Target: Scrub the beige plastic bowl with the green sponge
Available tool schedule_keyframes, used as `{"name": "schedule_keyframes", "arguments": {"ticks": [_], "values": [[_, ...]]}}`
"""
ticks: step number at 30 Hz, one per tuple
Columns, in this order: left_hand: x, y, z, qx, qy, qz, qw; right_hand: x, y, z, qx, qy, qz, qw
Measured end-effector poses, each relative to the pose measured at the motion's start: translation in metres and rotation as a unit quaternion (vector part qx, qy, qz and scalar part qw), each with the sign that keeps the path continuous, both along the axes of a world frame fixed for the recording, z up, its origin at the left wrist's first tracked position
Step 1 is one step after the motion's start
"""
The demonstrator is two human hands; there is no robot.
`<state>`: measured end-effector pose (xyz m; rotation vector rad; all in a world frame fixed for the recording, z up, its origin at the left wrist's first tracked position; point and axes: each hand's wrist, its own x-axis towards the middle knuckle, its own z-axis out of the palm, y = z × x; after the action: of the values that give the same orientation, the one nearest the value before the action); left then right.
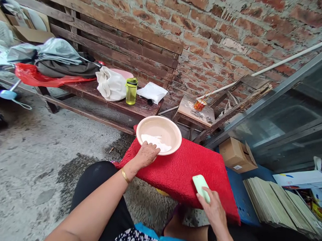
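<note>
A round, pale pink basin point(177, 135) with water in it stands on the red cloth-covered surface. Inside, against the near wall, lies a wet white piece point(164, 147) that looks like cloth. My left hand point(146, 156), with a gold bangle at the wrist, is closed over the near rim, its fingertips by the white piece; the thumb is hidden. To the right, my right hand point(214, 205) grips the lower end of a pale green oblong block point(199, 184) with rounded corners, which rests on or just above the red cloth point(174, 173). Its exact kind is unclear.
Behind the basin, a wooden bench point(117, 106) holds a green bottle point(131, 91), a white cloth bag point(110, 83) and a white packet point(153, 92). A small stool point(186, 110) carries a patterned cup point(200, 104). At right are a cardboard box point(233, 153) and stacked boards point(268, 201).
</note>
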<state>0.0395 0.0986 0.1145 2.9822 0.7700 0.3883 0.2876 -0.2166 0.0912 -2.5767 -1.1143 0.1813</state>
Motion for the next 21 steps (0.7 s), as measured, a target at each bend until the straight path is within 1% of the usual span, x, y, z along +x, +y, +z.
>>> {"name": "schedule_keyframes", "arguments": {"ticks": [2, 5, 7, 8, 9, 11, 13, 15, 18, 19, 21], "values": [[0.000, -0.001, 0.002, 0.003, 0.008, -0.002, 1.000, 0.025, -0.033, 0.005, -0.026, -0.004, -0.080, 0.996], [0.001, -0.001, 0.005, 0.001, 0.011, -0.002, 1.000, 0.058, -0.081, 0.022, -0.052, -0.024, -0.187, 0.981], [0.001, -0.001, 0.006, -0.008, 0.004, 0.002, 1.000, 0.065, -0.093, 0.033, -0.046, -0.054, -0.232, 0.970], [0.001, -0.001, 0.006, -0.011, 0.000, 0.004, 1.000, 0.063, -0.090, 0.036, -0.037, -0.068, -0.235, 0.969], [0.001, -0.001, 0.005, -0.014, -0.001, 0.006, 1.000, 0.058, -0.082, 0.038, -0.027, -0.077, -0.221, 0.972], [0.001, -0.001, 0.004, -0.014, 0.001, 0.007, 1.000, 0.039, -0.050, 0.036, -0.008, -0.076, -0.154, 0.985], [0.000, -0.001, 0.003, -0.010, 0.005, 0.005, 1.000, 0.011, -0.007, 0.028, 0.007, -0.054, -0.076, 0.996], [0.000, -0.001, 0.001, -0.002, 0.011, 0.002, 1.000, -0.023, 0.038, 0.017, 0.019, -0.034, 0.013, 0.999], [0.000, -0.001, 0.002, 0.009, 0.025, 0.002, 1.000, -0.070, 0.093, 0.004, 0.027, -0.019, 0.161, 0.986], [0.001, -0.001, 0.002, 0.008, 0.031, 0.002, 0.999, -0.080, 0.106, 0.001, 0.027, -0.018, 0.192, 0.981], [0.001, -0.001, 0.003, 0.005, 0.038, 0.003, 0.999, -0.086, 0.120, -0.001, 0.029, -0.018, 0.211, 0.977]]}}
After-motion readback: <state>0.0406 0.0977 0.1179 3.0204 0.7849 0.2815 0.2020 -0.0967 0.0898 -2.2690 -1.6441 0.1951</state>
